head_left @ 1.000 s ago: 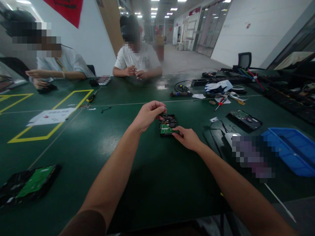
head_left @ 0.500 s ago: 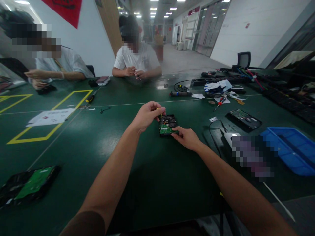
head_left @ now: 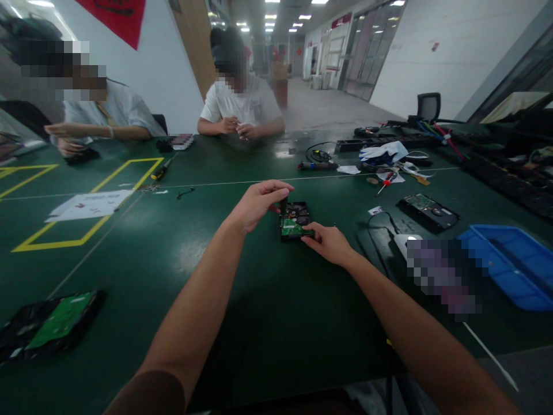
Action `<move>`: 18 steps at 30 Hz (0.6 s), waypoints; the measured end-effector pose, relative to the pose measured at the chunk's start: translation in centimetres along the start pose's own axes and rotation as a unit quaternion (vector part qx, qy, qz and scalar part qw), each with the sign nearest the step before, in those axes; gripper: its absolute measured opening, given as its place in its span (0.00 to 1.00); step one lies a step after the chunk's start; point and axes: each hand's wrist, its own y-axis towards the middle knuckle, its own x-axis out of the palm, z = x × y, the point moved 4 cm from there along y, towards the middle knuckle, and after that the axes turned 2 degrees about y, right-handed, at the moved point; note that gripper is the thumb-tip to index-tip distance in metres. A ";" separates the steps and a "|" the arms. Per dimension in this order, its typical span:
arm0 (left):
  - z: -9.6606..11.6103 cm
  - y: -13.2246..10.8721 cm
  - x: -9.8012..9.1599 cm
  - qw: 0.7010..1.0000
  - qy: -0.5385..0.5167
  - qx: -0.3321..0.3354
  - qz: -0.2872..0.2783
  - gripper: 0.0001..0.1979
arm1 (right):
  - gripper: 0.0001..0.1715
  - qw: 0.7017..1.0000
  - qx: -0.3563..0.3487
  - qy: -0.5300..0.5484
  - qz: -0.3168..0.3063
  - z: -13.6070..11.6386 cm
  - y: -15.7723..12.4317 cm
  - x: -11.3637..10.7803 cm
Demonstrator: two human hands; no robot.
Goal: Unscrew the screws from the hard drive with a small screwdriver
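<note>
A hard drive (head_left: 295, 222) lies on the dark green table in front of me, its green circuit board facing up. My left hand (head_left: 261, 204) is closed around a small screwdriver (head_left: 283, 205), held upright over the drive's far left corner. Most of its handle is covered by my fingers, and I cannot make out whether the tip touches a screw. At the near right side, my right hand (head_left: 327, 241) grips the drive's edge between thumb and fingers.
To the right are another hard drive (head_left: 427, 211), a blue tray (head_left: 514, 265) and a blurred-out device with a cable. A larger drive (head_left: 60, 323) lies at left. Farther off are a red screwdriver (head_left: 387, 182), a yellow-black screwdriver (head_left: 161, 170) and paper (head_left: 88, 206). Two people sit opposite.
My left fingers have shifted and straightened on the screwdriver, whose yellow part is now hidden and dark part shows. My right hand and the hard drive stay in place.
</note>
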 end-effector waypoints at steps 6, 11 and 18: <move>-0.3 0.1 0.3 0.997 -0.064 -0.031 -0.003 0.10 | 0.20 1.000 0.006 0.004 0.004 0.1 0.1 0.1; -0.5 0.4 0.3 0.995 -0.096 -0.033 0.006 0.06 | 0.19 1.000 0.001 0.008 0.003 0.1 0.0 0.1; -0.3 0.2 0.5 0.994 -0.098 -0.034 -0.020 0.06 | 0.20 1.000 0.000 0.008 0.000 0.2 0.0 0.1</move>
